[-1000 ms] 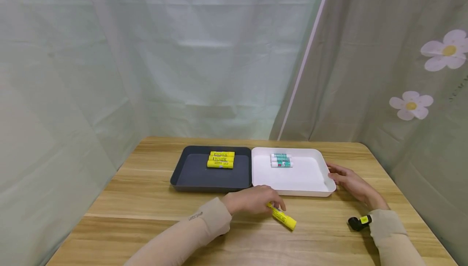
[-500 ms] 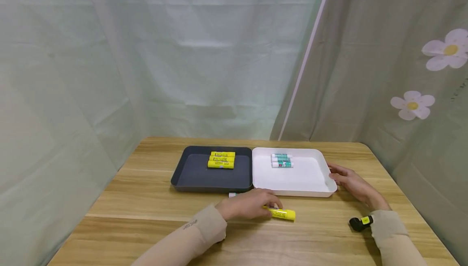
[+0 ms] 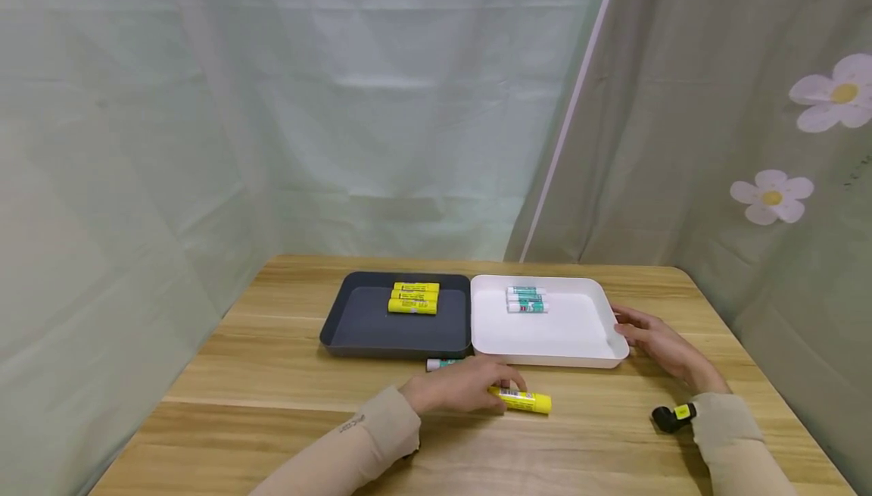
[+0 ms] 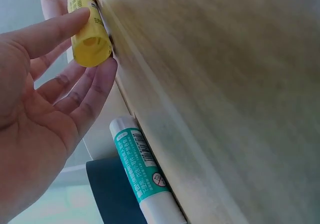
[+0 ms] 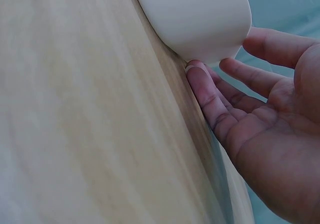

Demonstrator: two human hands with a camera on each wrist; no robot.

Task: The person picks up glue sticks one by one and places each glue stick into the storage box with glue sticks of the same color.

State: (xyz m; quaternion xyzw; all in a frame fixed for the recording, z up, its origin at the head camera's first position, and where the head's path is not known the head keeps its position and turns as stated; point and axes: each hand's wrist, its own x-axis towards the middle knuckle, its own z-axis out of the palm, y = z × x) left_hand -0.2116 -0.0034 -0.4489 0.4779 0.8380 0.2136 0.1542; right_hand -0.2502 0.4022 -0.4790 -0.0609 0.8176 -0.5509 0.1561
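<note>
My left hand holds a yellow glue stick low over the table in front of the white tray. In the left wrist view, the thumb lies on one side of this yellow glue stick and the fingers on the other. A white and teal glue stick lies close by on the table, partly hidden behind the left hand in the head view. At the right end of the white tray, my right hand touches the outer wall with relaxed fingers, its thumb right at the rim.
The dark grey tray adjoins the white tray's left side. Several yellow glue sticks lie in a row inside it. White and teal glue sticks lie in the white tray. Curtains hang behind the wooden table.
The yellow glue stick in my left hand has turned from slanting to nearly crosswise. That hand has shifted slightly left, and the teal glue stick's end now shows. My right hand stays at the tray.
</note>
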